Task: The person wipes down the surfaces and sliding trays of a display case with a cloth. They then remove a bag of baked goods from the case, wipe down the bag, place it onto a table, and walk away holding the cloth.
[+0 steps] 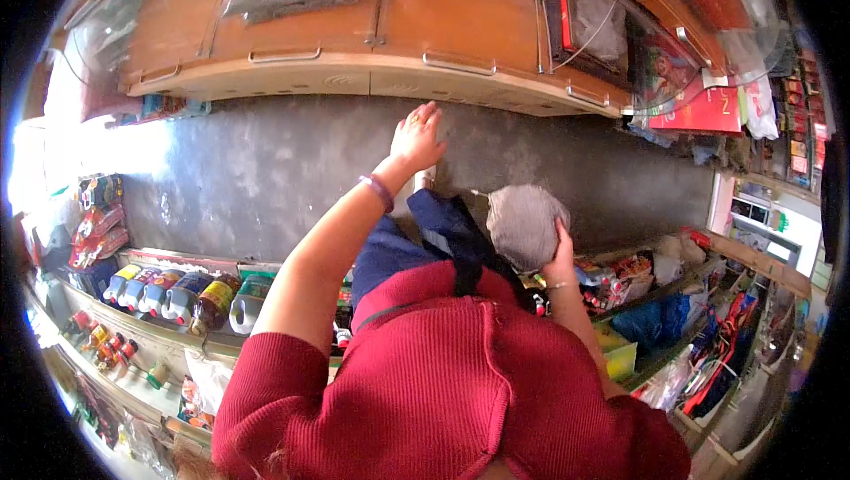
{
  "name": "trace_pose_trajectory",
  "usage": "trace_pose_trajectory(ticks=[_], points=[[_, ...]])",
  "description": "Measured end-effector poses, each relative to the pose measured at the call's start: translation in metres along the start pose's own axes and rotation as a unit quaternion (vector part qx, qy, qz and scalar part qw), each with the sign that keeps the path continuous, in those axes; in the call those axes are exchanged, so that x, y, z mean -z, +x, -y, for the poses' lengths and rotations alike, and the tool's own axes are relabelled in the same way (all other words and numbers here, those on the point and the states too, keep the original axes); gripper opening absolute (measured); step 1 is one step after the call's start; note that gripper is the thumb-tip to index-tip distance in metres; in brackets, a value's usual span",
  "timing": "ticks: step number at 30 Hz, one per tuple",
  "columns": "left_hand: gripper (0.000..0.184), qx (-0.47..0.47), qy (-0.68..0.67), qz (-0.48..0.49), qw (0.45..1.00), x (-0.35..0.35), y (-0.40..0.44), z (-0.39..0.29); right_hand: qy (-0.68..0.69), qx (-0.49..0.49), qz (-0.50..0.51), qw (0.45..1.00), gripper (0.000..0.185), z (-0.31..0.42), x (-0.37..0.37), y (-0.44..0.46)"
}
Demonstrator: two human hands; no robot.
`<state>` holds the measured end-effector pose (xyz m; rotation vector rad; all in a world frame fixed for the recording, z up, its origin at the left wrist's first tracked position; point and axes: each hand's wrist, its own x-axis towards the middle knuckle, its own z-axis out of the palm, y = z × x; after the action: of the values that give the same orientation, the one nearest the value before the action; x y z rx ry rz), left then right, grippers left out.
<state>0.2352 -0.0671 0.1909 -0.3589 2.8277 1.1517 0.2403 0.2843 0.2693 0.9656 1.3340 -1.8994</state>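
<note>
My left hand reaches forward over the dark floor, close to the front edge of the wooden cabinet. Its fingers are extended and nothing shows in them. A purple bangle is on that wrist. At my right side, my right hand grips the edge of a rounded grey cloth, which looks bunched or folded. The cloth hides part of that hand's fingers. Below me are my dark blue trousers and dark red ribbed top.
Shelves behind me hold several bottles and jugs on the left, packets and a yellow box on the right. A red printed bag hangs by the cabinet's right end. The grey floor runs between cabinet and shelves.
</note>
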Motion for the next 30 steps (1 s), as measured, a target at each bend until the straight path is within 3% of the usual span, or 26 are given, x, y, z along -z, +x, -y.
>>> trace_pose_trajectory(ticks=[4,6,8,13,17,28,30], points=[[0.062,0.019,0.165,-0.024,0.986,-0.008,0.068,-0.019,0.020,0.008,-0.034,0.999,0.051,0.015,0.050,0.016],[0.057,0.021,0.179,-0.044,0.983,-0.020,0.091,-0.016,0.031,0.006,-0.037,0.999,0.051,0.025,0.058,0.028],[0.053,0.066,0.221,0.014,0.973,-0.019,0.103,-0.021,0.010,0.026,-0.071,0.997,0.052,0.040,0.045,0.021],[0.046,0.127,0.231,0.048,0.963,0.000,0.122,-0.042,0.061,-0.051,-0.009,0.997,0.052,0.061,0.040,0.029],[0.043,0.100,0.247,0.025,0.963,-0.015,0.134,-0.027,0.043,-0.014,-0.030,0.999,0.049,0.060,0.043,0.040],[0.046,0.083,0.272,0.077,0.956,-0.051,0.016,-0.033,0.030,-0.041,0.006,0.999,0.041,0.045,0.017,0.030],[0.033,0.065,0.224,0.076,0.969,-0.051,-0.013,-0.039,0.043,-0.043,-0.018,0.998,0.041,0.046,0.001,0.029]])
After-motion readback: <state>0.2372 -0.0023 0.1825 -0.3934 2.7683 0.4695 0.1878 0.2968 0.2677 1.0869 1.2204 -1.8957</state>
